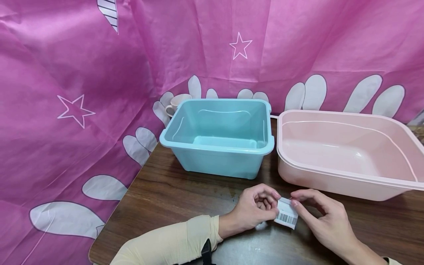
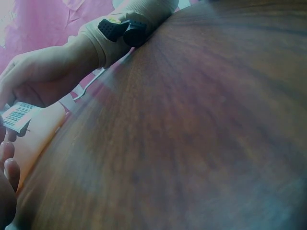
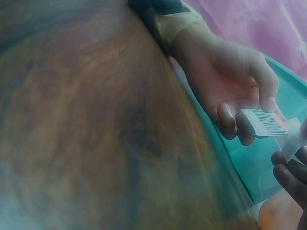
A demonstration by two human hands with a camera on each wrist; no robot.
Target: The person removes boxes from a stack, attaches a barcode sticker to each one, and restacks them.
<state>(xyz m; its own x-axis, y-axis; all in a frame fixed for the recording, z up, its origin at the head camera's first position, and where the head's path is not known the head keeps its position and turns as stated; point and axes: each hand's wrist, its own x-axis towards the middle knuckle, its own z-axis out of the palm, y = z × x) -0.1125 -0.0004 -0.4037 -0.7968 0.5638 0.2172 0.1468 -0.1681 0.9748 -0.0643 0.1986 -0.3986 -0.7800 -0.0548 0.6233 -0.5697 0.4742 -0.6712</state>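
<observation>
Head view: The white packet (image 1: 285, 213) is held above the bench (image 1: 159, 195), between the left hand (image 1: 246, 211) and the right hand (image 1: 331, 217). The left thumb and index pinch its left edge; the right thumb and index meet its upper right corner. Its barcode face is turned up, with the barcode along the near end. The outline is almost square; from here I cannot tell the long axis. The bench's left edge slants well apart from the packet. The blue tub (image 1: 222, 162) stands beyond the left hand, the pink tub (image 1: 331, 183) beside it, with a narrow gap between their rims. A strip of wood separates both tubs from the hands. A mug (image 1: 180, 100) is partly hidden behind the blue tub.

Left wrist view: The packet shows at the left border. The left fingers are cut off there, so I cannot tell their grip. Wood extends to the right.

Right wrist view: The left thumb presses the packet's upper face, fingers curled beneath. The barcode strip runs lengthwise towards the right hand, whose fingers pinch a translucent flap (image 3: 289, 141) at that end.
</observation>
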